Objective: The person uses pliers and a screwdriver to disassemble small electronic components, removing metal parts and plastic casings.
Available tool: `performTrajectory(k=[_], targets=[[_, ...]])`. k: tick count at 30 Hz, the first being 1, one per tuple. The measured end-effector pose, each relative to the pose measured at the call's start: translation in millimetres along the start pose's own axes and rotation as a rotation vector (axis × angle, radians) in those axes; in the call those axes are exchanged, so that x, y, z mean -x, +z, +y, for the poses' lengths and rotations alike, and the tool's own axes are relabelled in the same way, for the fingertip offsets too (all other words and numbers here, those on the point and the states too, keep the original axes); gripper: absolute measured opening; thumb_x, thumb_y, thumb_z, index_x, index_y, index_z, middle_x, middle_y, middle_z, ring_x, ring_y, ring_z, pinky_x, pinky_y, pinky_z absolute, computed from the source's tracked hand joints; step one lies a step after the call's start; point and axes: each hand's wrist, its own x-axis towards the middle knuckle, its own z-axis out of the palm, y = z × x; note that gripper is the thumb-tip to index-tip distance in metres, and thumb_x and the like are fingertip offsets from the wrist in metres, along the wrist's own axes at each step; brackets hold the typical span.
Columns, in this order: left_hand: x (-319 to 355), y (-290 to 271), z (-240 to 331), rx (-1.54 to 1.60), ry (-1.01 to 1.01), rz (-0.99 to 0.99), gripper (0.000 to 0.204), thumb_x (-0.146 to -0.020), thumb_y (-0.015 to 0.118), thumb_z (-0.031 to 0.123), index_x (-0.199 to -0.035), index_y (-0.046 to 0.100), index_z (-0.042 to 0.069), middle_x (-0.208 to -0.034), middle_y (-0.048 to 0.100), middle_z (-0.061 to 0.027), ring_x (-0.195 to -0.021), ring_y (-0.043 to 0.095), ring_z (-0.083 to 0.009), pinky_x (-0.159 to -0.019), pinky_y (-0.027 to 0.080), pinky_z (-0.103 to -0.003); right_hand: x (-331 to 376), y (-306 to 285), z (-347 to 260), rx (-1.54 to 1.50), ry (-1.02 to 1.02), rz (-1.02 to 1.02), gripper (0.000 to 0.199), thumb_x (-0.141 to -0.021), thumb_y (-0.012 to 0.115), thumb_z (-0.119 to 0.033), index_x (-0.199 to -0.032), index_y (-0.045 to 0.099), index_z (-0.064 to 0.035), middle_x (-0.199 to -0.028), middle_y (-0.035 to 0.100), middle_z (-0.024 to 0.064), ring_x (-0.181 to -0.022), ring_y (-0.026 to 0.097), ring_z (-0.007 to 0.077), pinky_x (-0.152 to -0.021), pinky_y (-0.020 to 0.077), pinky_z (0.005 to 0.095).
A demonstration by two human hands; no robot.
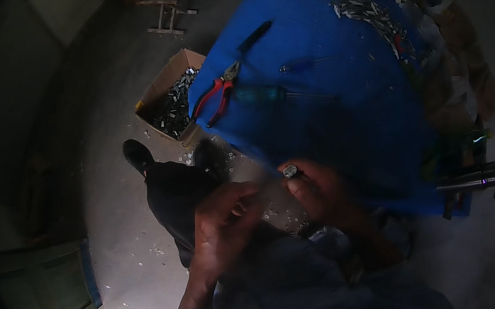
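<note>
The right hand pinches a small round metal piece at its fingers, held just off the near edge of the blue surface, while the left hand sits just beside it with its fingers curled in; whether they touch the piece I cannot tell. Beyond the fingers, on the surface, lie red-handled pliers and a green-handled screwdriver, with a heap of metal scraps farther off. Left of the pliers, on the floor, stands a cardboard box of dark bits.

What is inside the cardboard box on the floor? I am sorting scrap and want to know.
The cardboard box stands open and holds a heap of small grey metal pieces. Whatever lies beneath that top layer, and the box bottom, is covered.
</note>
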Motion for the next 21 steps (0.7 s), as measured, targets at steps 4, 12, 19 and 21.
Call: performTrajectory(k=[4,12,19,21], targets=[[-5.8,15.3,-1.1,0.023,0.029,-0.024,0.029,-0.084,0.082,0.000,-0.111,0.073,0.002,-0.101,0.073,-0.0077,-0.087,0.069,-0.0141,-0.074,0.054,-0.027,8.5,19.2,8.8,-0.109,-0.036,-0.037,0.035,-0.100,0.053,-0.018,-0.129,0.061,0.0016,-0.090,0.067,0.0102,-0.079,0.064,0.0165,-0.074,0.0526,0.0324],[0.4,9.2,-6.8,0.057,0.038,-0.061,0.024,-0.085,0.078,-0.006,-0.108,0.075,-0.002,-0.100,0.072,-0.0099,-0.088,0.070,-0.0167,-0.074,0.054,-0.027,14.9,37.2,15.5,-0.369,0.046,-0.183,0.046,-0.103,0.047,-0.017,-0.142,0.053,0.0054,-0.085,0.061,0.0036,-0.071,0.054,0.0094,-0.066,0.0467,0.0272],[9.1,-0.3,-13.0,-0.101,0.124,-0.015,0.016,-0.087,0.075,-0.007,-0.103,0.075,-0.003,-0.097,0.072,-0.0133,-0.087,0.072,-0.0219,-0.076,0.056,-0.029,16.6,48.8,9.3,-0.579,0.199,-0.244,0.045,-0.104,0.045,-0.019,-0.142,0.054,0.0037,-0.088,0.058,0.0014,-0.070,0.049,0.0074,-0.065,0.0437,0.0250],[13.3,-1.5,-12.9,-0.147,0.114,0.003,0.016,-0.087,0.074,-0.006,-0.103,0.074,-0.003,-0.098,0.072,-0.0136,-0.086,0.072,-0.0226,-0.076,0.056,-0.030,16.9,51.7,12.0,-0.570,0.201,-0.259,0.044,-0.104,0.047,-0.018,-0.141,0.055,0.0040,-0.089,0.059,0.0015,-0.071,0.050,0.0074,-0.066,0.0444,0.0254]])
